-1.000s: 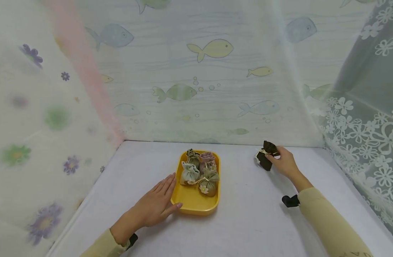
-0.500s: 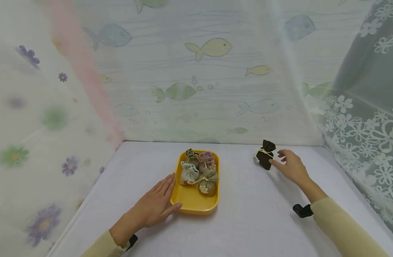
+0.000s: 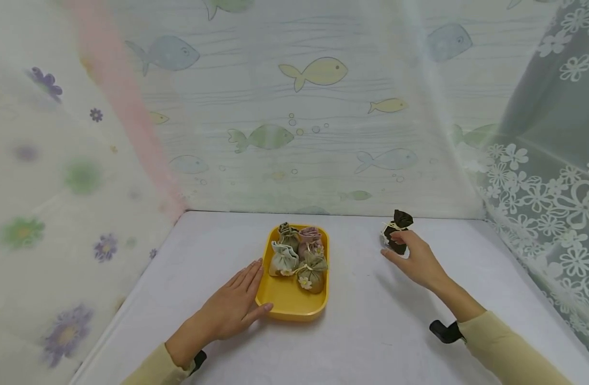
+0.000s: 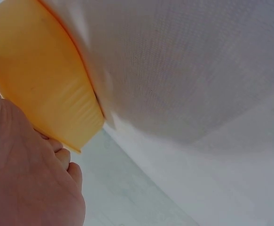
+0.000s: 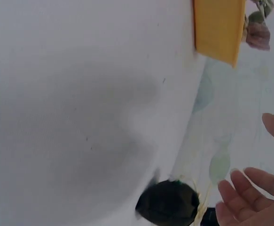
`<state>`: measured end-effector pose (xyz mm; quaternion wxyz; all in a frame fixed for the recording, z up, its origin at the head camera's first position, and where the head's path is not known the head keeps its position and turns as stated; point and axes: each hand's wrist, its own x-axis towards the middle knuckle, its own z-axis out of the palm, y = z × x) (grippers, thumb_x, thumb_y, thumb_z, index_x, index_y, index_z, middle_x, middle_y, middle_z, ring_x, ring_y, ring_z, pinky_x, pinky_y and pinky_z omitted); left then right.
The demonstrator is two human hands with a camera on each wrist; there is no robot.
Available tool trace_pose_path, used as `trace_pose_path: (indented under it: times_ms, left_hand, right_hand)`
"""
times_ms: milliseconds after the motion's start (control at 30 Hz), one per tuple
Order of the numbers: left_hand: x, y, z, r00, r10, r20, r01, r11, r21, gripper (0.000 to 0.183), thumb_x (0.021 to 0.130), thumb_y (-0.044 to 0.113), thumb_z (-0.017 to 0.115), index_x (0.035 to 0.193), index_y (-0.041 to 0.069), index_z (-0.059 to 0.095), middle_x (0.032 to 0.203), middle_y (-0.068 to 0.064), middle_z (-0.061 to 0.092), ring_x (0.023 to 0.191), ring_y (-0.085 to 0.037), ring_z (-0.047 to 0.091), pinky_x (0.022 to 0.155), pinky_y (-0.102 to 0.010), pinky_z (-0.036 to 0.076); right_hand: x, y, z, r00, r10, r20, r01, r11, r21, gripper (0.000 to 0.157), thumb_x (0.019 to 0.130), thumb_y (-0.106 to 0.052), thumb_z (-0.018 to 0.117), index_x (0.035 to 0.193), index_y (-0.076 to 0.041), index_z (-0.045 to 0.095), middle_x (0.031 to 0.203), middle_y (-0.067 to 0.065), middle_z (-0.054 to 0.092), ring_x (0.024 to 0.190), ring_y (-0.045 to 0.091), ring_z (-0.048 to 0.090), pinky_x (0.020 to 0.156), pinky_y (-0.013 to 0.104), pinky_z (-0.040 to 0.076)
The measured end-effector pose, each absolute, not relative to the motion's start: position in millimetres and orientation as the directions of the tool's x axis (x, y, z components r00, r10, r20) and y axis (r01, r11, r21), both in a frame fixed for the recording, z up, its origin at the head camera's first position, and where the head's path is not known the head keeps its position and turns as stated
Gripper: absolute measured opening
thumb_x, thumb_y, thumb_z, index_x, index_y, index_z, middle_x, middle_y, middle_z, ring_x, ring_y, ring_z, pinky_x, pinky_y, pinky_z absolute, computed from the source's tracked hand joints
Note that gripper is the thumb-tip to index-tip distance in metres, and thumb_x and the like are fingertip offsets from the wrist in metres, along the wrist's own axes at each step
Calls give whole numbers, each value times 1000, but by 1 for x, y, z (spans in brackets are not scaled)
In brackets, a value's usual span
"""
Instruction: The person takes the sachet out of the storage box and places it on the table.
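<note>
On three sides around you hang three sheets of fabric: one printed with fish at the back [image 3: 314, 160], one with flowers on the left [image 3: 59, 214] and one of white lace on the right [image 3: 559, 214]. Between them you have one table [image 3: 362, 331] under a white cover. Your two pale yellow sleeves [image 3: 511, 347] reach in from the near edge. Your left hand [image 3: 232, 307] lies with its fingers straight against the left side of the one yellow tray [image 3: 282, 305]. Your right hand [image 3: 416, 263] has its thumb and fingers apart, just beside the one dark pouch [image 3: 401, 219]; you cannot tell whether a fingertip touches it. That pouch stands on the table, well to the right of the tray. Inside the tray you count four pouches: olive [image 3: 288, 235], pink [image 3: 310, 235], pale grey [image 3: 284, 258] and light green [image 3: 314, 264], grouped toward its far end. You have two black pieces [image 3: 445, 332], one at each wrist. Smallest are three pale flower trims [image 3: 305, 283] on the pouches in the tray.
</note>
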<state>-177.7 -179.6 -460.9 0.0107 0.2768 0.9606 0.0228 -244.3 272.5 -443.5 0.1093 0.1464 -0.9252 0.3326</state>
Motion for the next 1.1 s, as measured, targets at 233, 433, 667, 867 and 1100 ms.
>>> trace_pose_path:
  times_ms: [233,433,667,867,1100]
  left_hand:
    - [-178,-179,-461,-850,526,-25,525,850,55,90,104,67,31,163,1,12,172,-13,3,158,-26,7,127,-46,15]
    - [-178,-178,-460,-851,525,-25,523,850,58,90,104,67,31,164,2,13,172,-12,3,158,-26,8,127,-46,15]
    - [-178,-178,-458,-853,522,-30,520,853,56,91,104,68,29,163,1,13,172,-13,4,158,-27,9,127,-46,16]
    - [-178,-179,-457,-850,526,-29,524,850,52,91,104,69,28,163,1,14,172,-12,4,158,-27,9,127,-47,17]
    - [-178,-179,-459,-851,524,-28,522,851,58,90,104,67,31,163,1,13,172,-13,3,158,-26,8,127,-46,16]
  right_hand:
    - [-238,241,-445,-907,-290,306,-421,682,-599,57,96,-29,75,138,3,54,136,20,57,128,40,54,105,59,46]
    - [-235,219,-445,-898,-311,312,-440,649,-621,58,94,-35,76,139,-3,56,137,16,58,130,37,54,105,60,46]
    - [-237,195,-449,-888,-344,304,-458,612,-645,59,93,-38,77,140,-8,56,140,12,59,132,34,54,107,59,46]
    - [-237,175,-450,-877,-382,290,-471,571,-672,61,92,-39,78,140,-9,57,140,10,59,135,33,52,110,58,44]
    - [-238,160,-451,-864,-420,279,-482,527,-700,61,91,-35,80,139,-5,58,139,11,60,134,31,53,111,57,43]
